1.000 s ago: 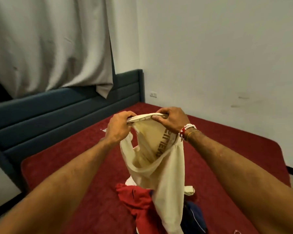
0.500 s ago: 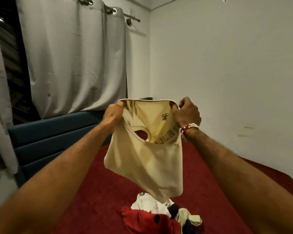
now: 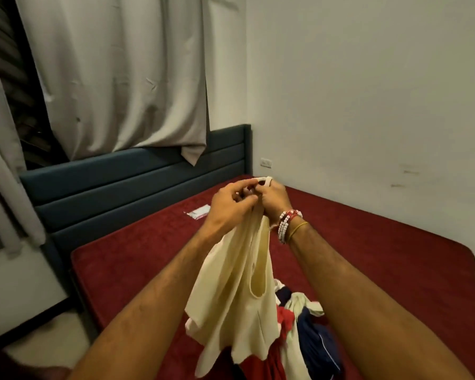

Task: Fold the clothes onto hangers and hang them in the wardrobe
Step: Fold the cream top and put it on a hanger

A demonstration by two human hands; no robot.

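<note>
The cream top (image 3: 239, 297) was gripped at its straps by the left hand (image 3: 232, 205) and the right hand (image 3: 275, 201), both clamped on it and touching. It was hung straight down below them, long axis upright, over the bed (image 3: 137, 259) beside the clothes pile (image 3: 310, 322).

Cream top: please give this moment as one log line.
cream top: held above bed; left hand: grips it; right hand: grips it; clothes pile: on bed

A cream sleeveless top (image 3: 231, 303) hangs in loose folds from frame centre to lower centre, its upper edge bunched together, one armhole open. Behind it, lower right of centre, lies a crumpled heap of clothes (image 3: 307, 325), red, white and navy.
</note>
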